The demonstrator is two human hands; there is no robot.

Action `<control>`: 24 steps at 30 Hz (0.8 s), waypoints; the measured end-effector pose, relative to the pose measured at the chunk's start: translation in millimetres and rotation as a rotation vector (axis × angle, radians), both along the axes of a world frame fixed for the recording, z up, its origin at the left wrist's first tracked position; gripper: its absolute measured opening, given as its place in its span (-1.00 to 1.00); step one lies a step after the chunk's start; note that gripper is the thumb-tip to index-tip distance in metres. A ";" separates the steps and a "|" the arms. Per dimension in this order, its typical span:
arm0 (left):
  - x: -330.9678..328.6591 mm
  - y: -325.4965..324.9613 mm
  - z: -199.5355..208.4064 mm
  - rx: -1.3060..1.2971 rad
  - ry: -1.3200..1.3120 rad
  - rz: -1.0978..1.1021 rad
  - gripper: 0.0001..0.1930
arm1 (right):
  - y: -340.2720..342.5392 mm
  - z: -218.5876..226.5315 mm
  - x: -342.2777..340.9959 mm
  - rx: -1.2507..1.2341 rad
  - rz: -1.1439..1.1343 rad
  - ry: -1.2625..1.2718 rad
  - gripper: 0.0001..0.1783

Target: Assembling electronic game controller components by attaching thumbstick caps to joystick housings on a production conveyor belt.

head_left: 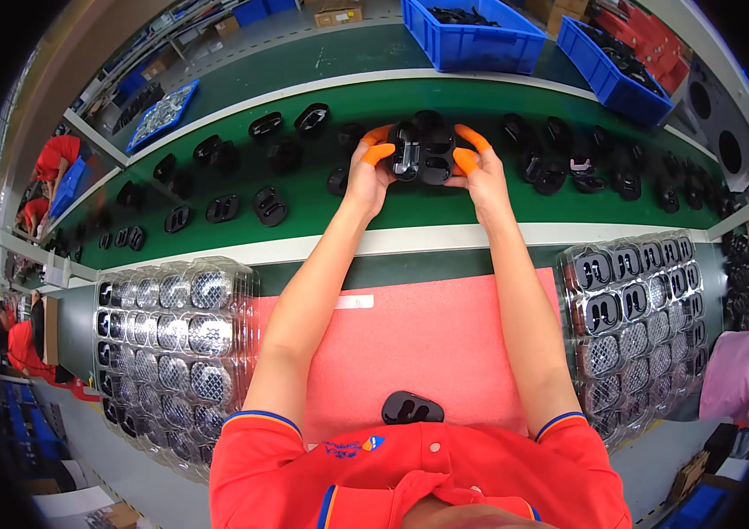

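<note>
Both my hands are over the green belt at the far side of the bench, orange covers on several fingertips. My left hand (370, 172) is closed on a glossy black plastic case (406, 152), thumb against its side. My right hand (480, 176) grips the right side of another black case (438, 167), which sits close against the first. A further black piece shows just behind them; whether it is held I cannot tell. Nearer me, a single black case with two slots (412, 408) lies on the pink foam mat (427, 344).
More black cases lie scattered along the green belt (304, 181). Clear plastic trays stand in stacks at left (176, 331) and right (634, 331), the right one partly filled with black cases. Blue bins (476, 48) stand beyond the belt. Co-workers in red are at the sides.
</note>
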State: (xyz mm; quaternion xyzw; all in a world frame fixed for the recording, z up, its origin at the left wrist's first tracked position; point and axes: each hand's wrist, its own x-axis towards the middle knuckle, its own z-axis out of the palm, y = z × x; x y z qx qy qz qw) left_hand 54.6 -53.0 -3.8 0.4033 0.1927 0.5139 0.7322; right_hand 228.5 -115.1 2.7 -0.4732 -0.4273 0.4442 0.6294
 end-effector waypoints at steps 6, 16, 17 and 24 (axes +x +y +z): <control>-16.6 46.6 6.6 0.736 0.892 0.387 -0.53 | 5.9 -15.8 22.1 0.031 -0.503 -0.830 -0.67; -96.0 161.7 -35.3 0.946 2.009 0.932 -0.34 | 7.0 -18.2 -16.1 0.448 -0.489 -1.140 -0.64; -91.7 161.5 -34.9 0.882 2.096 0.772 -0.34 | 1.8 -21.3 -31.9 0.408 -0.322 -1.152 -0.63; -73.9 137.8 -19.2 0.909 1.498 1.024 -0.41 | -0.8 -37.9 -61.3 0.190 0.036 -1.260 -0.54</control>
